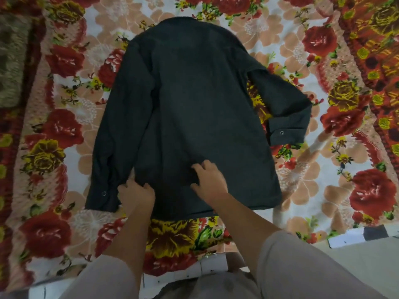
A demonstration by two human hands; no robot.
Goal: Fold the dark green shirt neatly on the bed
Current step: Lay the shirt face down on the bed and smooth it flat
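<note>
At your far left an olive-brown textured cloth (11, 61) lies at the edge of the bed. The floral bedspread (64, 130), red and yellow roses on pale ground, covers everything from there across.

The dark green shirt (194, 108) lies flat on that bedspread in the middle, collar away from you and hem towards you, plain back panel up. Its left-side sleeve (112, 134) runs straight down along the body, and the cuff with a snap (104, 193) ends near the hem.

Your left hand (136, 195) sits right beside that cuff, at the side edge of the shirt body. Its fingers are curled in and pinch the fabric there.

Your right hand (209, 180) rests on the lower back of the shirt, fingers spread and only slightly bent, holding nothing.

Further right, the right-side sleeve (282, 98) angles out from the shoulder and lies on the bedspread. Its snap cuff (287, 133) is near the body's side.

At your far right a darker orange-and-red patterned blanket (377, 61) overlaps the bedspread.
</note>
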